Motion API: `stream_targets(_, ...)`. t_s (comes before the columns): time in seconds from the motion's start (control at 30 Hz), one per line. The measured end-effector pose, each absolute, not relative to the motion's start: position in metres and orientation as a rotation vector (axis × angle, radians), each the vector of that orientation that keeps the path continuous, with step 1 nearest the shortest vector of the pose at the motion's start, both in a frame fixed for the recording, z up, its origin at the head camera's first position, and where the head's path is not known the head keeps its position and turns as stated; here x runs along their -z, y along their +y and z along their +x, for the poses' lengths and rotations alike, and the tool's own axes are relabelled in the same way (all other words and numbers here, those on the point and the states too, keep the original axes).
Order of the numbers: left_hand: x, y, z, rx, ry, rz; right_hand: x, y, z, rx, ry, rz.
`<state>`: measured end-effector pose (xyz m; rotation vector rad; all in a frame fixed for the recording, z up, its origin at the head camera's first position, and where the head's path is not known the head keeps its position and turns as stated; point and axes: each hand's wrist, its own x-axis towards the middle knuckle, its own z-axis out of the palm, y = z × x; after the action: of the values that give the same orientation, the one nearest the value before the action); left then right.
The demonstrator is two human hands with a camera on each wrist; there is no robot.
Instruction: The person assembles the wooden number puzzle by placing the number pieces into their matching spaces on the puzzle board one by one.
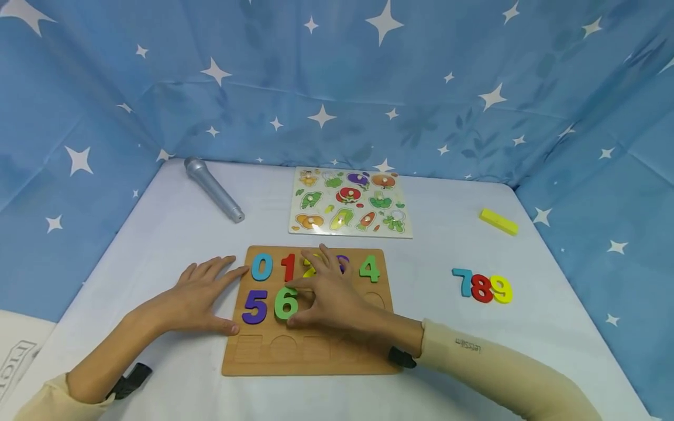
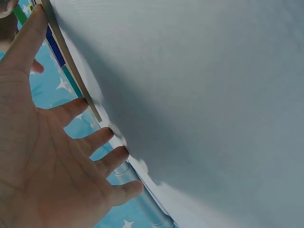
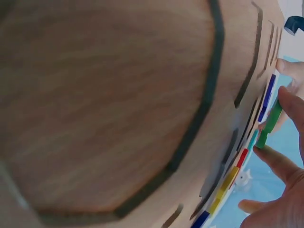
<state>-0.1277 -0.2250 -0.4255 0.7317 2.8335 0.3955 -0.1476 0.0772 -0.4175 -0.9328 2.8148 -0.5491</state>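
The wooden number board (image 1: 305,367) lies at the front middle. My right hand (image 1: 334,298) reaches over it and pinches the green number 6 (image 1: 286,304) between thumb and index finger. In the right wrist view the green 6 (image 3: 271,122) is tilted against the board's surface. Spread fingers of my left hand (image 1: 195,295) lie along the board's left edge, with thumb and index fingertip at that edge. The blue 0 (image 1: 261,267), red 1 (image 1: 288,267), green 4 (image 1: 370,269) and purple 5 (image 1: 255,307) sit on the board. My right hand partly covers the yellow 2 and purple 3.
The blue 7 (image 1: 464,282), red 8 (image 1: 481,289) and yellow 9 (image 1: 501,290) lie on the table to the right. A yellow block (image 1: 498,222) is behind them. At the back are a vegetable puzzle board (image 1: 350,202) and a grey microphone (image 1: 215,190).
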Motion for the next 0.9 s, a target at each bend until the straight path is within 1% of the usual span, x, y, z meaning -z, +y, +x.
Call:
stream_targets(0.57, 0.4263, -0.2265, -0.1282, -0.386, 2.828, 0.722, 0.4239, 0.0703, -0.1438, 0.332, 2.896, -0.990)
stream_targets(0.9, 0.4259, -0.2256, -0.1281, -0.384, 2.833, 0.724, 0.4228, 0.0693, -0.1402, 0.318, 2.909, -1.006)
